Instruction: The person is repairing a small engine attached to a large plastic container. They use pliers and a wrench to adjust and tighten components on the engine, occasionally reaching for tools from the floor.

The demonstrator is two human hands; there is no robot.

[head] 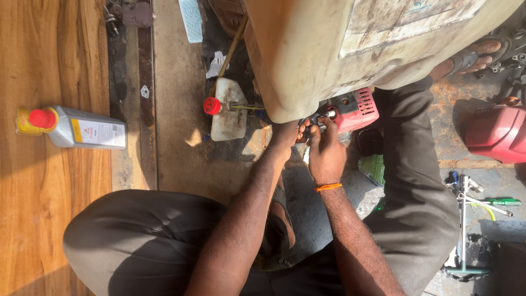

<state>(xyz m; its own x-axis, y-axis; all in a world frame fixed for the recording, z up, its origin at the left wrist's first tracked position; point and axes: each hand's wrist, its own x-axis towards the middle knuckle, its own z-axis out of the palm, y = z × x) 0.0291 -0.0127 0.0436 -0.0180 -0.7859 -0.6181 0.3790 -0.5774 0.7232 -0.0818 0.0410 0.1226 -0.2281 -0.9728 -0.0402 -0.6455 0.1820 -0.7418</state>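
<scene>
A grey bottle (82, 127) is lying on wooden flooring (49, 66); a green screwdriver (501, 201) is lying on stained concrete (175, 82).

We wear dark grey trousers (148, 241) that crease at both knees. Our forearms are bare, with no sleeves in view. An orange thread band (327, 187) circles our right wrist. A sandal (475, 57) shows on our far right foot.

both hands (312, 140) at red engine (353, 109) — cream tank (307, 49) above

Grey bottle (82, 129), red cap, white label, lies on wood, probably oil.
</scene>
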